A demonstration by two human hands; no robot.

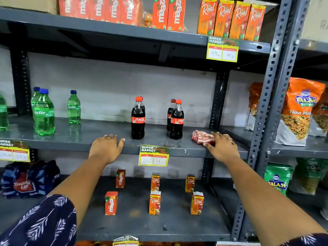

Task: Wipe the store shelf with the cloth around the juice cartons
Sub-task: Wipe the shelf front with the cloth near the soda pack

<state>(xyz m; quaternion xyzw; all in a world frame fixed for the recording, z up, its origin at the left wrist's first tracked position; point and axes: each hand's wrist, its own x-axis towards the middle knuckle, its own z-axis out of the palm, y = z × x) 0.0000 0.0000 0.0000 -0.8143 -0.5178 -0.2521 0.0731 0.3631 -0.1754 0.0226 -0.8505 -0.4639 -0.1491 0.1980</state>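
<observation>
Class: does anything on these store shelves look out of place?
Yes: a red-and-white striped cloth lies bunched among cola bottles on the grey metal middle shelf, under the right hand. It is not merchandise.

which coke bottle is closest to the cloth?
The front bottle of the right-hand pair. It stands just left of the striped cloth under the right hand; the lone Coke bottle stands farther left, nearer the left hand.

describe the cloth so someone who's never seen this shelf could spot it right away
Find the grey metal middle shelf holding the soda bottles and follow it to its right end. Just right of the pair of dark cola bottles with red caps, the red-and-white striped folded cloth lies under the right hand. It is the only fabric there.
</observation>
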